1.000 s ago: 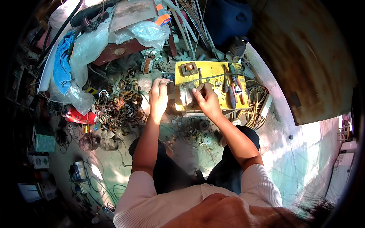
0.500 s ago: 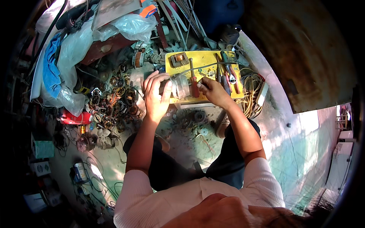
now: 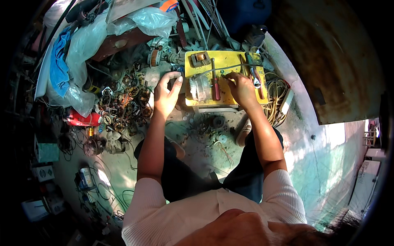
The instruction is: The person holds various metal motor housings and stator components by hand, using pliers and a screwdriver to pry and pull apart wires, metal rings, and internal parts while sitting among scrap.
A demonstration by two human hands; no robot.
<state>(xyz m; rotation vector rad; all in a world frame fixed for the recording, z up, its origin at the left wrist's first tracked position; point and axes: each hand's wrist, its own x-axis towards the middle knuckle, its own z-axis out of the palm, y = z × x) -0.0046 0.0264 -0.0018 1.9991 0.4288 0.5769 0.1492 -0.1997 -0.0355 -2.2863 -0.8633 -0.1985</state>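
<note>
A yellow board (image 3: 228, 98) lies in front of me, with a clear, drum-shaped motor part (image 3: 200, 87) near its left edge and a grey cable running from it. My left hand (image 3: 166, 93) is open just left of the board, thumb and fingers apart, holding nothing. Over the board's middle is my right hand (image 3: 243, 89), fingers curled and pinched; whatever they hold, if anything, is too small to make out. Between this hand and the drum lies a red-handled screwdriver (image 3: 216, 86). Pliers (image 3: 256, 79) rest on the right side. A copper-wound coil core (image 3: 200, 59) sits at the far left corner.
A heap of old motor windings (image 3: 126, 100) covers the floor on the left, near plastic bags (image 3: 80, 82) and a blue cloth (image 3: 60, 65). Coiled cable (image 3: 274, 102) and a white power strip (image 3: 285, 101) lie right of the board. A rusty panel (image 3: 328, 61) stands further right.
My right hand has moved away from the screwdriver handle, toward the far middle of the board. My left hand has drawn back from the drum-shaped part. The view has shifted slightly.
</note>
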